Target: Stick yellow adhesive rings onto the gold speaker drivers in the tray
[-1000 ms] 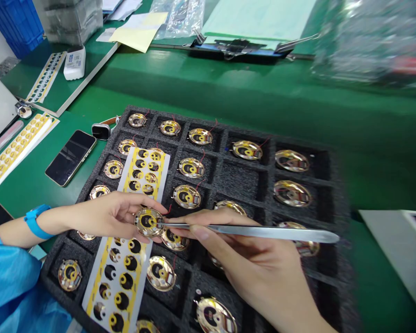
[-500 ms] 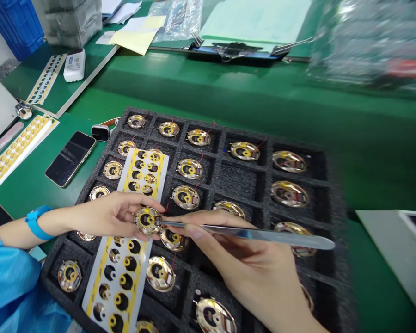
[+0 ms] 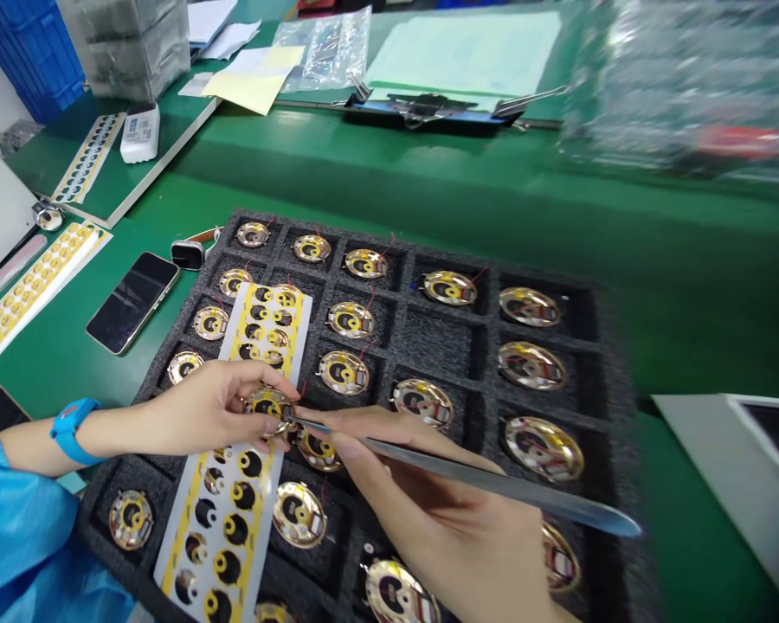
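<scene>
My left hand (image 3: pixel 201 407) pinches a round gold watch case (image 3: pixel 263 405) with a black and yellow inside, its thumb lying over the near edge. Metal tweezers (image 3: pixel 493 480) are gripped in my right hand (image 3: pixel 447 519); their tips touch or nearly touch the right side of that case, partly hidden by fingers. Both hands are above a black foam tray (image 3: pixel 438 342), whose compartments hold several similar gold cases (image 3: pixel 300 515), some with thin red wires. Beneath the left hand, a white sheet of yellow ring stickers (image 3: pixel 228 484) lies across the tray.
Left of the tray lie a phone (image 3: pixel 133 303), a smartwatch (image 3: pixel 188 253) and another sticker sheet (image 3: pixel 35 290). A clipboard with papers (image 3: pixel 460 52) and clear plastic trays (image 3: pixel 688 86) are at the back. A grey-white panel (image 3: pixel 707 450) stands at right.
The tweezers have tilted, their rear end dropping lower. My left thumb has shifted onto the watch case, which is tipped flatter. The view has moved slightly.
</scene>
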The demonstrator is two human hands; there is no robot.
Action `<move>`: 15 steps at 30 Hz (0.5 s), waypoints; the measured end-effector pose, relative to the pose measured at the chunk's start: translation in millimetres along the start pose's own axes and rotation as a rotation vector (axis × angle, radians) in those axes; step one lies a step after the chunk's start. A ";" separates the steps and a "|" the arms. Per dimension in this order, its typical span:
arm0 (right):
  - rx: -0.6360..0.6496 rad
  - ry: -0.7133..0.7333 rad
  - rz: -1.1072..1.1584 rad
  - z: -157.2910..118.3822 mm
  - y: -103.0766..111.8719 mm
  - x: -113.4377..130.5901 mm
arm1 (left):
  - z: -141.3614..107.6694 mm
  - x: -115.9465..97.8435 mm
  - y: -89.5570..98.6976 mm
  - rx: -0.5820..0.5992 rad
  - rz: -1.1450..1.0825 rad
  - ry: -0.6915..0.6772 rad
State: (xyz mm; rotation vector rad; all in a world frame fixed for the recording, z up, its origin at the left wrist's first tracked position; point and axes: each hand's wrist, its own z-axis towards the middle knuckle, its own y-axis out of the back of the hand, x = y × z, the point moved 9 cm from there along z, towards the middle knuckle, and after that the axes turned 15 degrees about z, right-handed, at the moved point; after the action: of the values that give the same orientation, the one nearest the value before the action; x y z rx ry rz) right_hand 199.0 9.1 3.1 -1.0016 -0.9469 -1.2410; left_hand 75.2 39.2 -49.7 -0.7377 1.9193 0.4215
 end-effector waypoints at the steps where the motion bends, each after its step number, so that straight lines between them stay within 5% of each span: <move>1: 0.002 0.002 -0.004 -0.1 -0.3 0.3 | 0.3 0.3 0.4 -0.014 0.001 -0.002; 15: 0.001 0.117 -0.029 -10.5 5.9 12.1 | 3.3 -0.7 5.2 -0.077 0.047 -0.004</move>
State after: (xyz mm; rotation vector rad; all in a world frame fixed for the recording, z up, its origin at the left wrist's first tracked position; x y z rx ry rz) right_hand 206.3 -4.1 11.1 -0.9072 -0.8737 -1.3088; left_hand 74.2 45.3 -50.7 -0.7419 1.9281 0.5280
